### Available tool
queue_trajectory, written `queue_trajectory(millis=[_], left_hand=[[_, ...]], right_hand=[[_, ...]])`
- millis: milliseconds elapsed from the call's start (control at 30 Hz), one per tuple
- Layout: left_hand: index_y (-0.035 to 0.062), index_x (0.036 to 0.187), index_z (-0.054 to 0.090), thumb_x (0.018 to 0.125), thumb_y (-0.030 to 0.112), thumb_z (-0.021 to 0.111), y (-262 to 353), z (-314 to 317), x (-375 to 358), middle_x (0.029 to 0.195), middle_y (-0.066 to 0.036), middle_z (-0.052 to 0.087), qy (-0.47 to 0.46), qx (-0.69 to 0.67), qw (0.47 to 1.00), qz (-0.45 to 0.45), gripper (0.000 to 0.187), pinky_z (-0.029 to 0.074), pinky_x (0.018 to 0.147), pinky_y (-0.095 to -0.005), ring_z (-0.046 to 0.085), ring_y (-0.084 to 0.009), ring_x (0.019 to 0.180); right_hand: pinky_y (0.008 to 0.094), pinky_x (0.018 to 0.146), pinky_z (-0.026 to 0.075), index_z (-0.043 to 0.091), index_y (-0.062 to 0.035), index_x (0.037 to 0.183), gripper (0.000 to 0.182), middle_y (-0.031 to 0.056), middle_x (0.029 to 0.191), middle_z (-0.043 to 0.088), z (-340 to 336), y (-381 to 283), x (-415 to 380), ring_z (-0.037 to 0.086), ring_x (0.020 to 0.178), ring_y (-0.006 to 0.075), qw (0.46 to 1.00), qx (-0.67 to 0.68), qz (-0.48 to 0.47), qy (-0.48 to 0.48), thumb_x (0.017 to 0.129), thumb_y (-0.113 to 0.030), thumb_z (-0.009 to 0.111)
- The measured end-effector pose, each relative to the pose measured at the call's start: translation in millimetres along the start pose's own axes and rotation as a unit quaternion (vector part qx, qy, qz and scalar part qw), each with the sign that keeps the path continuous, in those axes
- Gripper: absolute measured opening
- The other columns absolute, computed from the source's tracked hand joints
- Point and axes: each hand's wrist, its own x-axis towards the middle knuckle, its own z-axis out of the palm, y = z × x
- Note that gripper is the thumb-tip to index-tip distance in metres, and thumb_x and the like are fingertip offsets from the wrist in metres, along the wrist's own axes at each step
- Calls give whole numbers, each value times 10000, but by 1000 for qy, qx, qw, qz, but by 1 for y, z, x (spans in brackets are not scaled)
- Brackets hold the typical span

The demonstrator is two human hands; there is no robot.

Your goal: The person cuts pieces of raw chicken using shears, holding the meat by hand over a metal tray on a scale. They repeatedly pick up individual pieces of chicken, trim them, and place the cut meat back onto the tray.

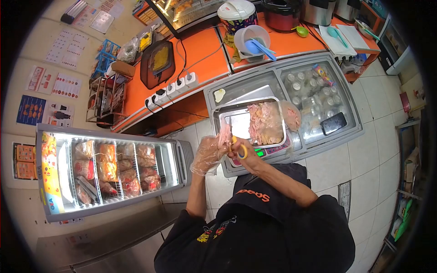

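My left hand wears a clear plastic glove. Its fingers are closed around a strip of raw pink meat, held over the near left side of a metal tray. Scissors with yellow handles are in my right hand, close beside the left; their blades are mostly hidden. Inside the tray, pale raw meat pieces are heaped on the right side. Beneath the tray sits a scale with a lit green display. A clear bag of pink meat lies against the tray's right edge.
The tray and scale rest on a glass-topped chest freezer with cans inside and a phone on top. Behind is an orange counter with a power strip and a tub. A lit display fridge stands left.
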Motion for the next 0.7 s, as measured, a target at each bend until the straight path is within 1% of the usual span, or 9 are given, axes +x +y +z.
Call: queue_trajectory(millis=[67, 200, 267, 367, 400, 467, 567, 600, 700], left_hand=[[1, 719, 562, 857, 354, 551, 13, -2, 5, 634, -202, 544, -10, -36, 999, -38, 380, 400, 533, -422, 541, -377, 583], [4, 768, 582, 865, 326, 541, 5, -1, 2, 632, -190, 556, -76, 33, 996, -30, 338, 407, 521, -408, 551, -355, 562], [12, 802, 602, 873, 327, 537, -6, 9, -3, 649, -178, 573, -141, 68, 987, -18, 330, 414, 522, -398, 555, -337, 559], [76, 961, 628, 881, 303, 550, -13, 50, -20, 661, -131, 588, -64, -17, 991, 118, 253, 469, 556, -383, 599, -290, 588], [65, 976, 625, 914, 346, 518, 10, 33, -10, 720, -117, 616, -110, -129, 982, 87, 308, 474, 571, -371, 618, -265, 631], [72, 1001, 628, 925, 380, 493, -4, 34, -15, 745, -109, 631, -65, -129, 989, 8, 345, 476, 576, -362, 623, -255, 636], [76, 1048, 628, 933, 364, 480, -17, 28, -8, 769, -145, 641, -41, -57, 995, -74, 343, 487, 611, -375, 630, -284, 655], [73, 1049, 627, 932, 354, 484, -18, 26, -1, 768, -160, 640, -35, -26, 996, -77, 337, 488, 620, -384, 633, -297, 664], [54, 1090, 593, 906, 318, 517, -18, 24, 13, 787, -230, 635, -44, -8, 974, -222, 331, 484, 655, -419, 635, -357, 707]], right_hand=[[173, 573, 334, 584, -65, 894, 328, -52, 744, 513, -1, -3, -2, 414, 632, 22, 999, 50, -3, 11, 858, -385, 646], [182, 603, 374, 594, -90, 905, 219, -46, 765, 524, -3, -7, 2, 454, 654, 45, 998, -60, -18, 27, 867, -296, 659], [180, 622, 399, 594, -75, 903, 188, -44, 767, 527, -15, -12, 11, 478, 680, 38, 981, -107, -119, 106, 861, -243, 668], [202, 654, 437, 599, -55, 918, 167, -36, 792, 543, -45, -49, 28, 511, 737, 30, 946, -120, -271, 132, 836, -169, 691], [202, 650, 438, 603, -56, 917, 174, -37, 789, 547, -50, -67, 24, 515, 732, 29, 963, -97, -225, 109, 826, -166, 702], [204, 643, 440, 610, -58, 916, 189, -38, 783, 555, -52, -99, 10, 521, 722, 28, 989, -50, -129, 59, 805, -160, 724], [201, 648, 447, 611, -39, 894, 223, -46, 755, 559, -64, -107, 9, 526, 679, 29, 959, -248, -96, 95, 791, -185, 743], [194, 640, 447, 607, -19, 856, 350, -18, 721, 574, -64, -104, 10, 560, 658, 55, 954, -270, -65, 117, 737, -293, 789], [240, 647, 466, 607, -8, 833, 530, 58, 739, 622, -60, -104, 10, 613, 669, 133, 755, -620, 130, 170, 618, -433, 839]])
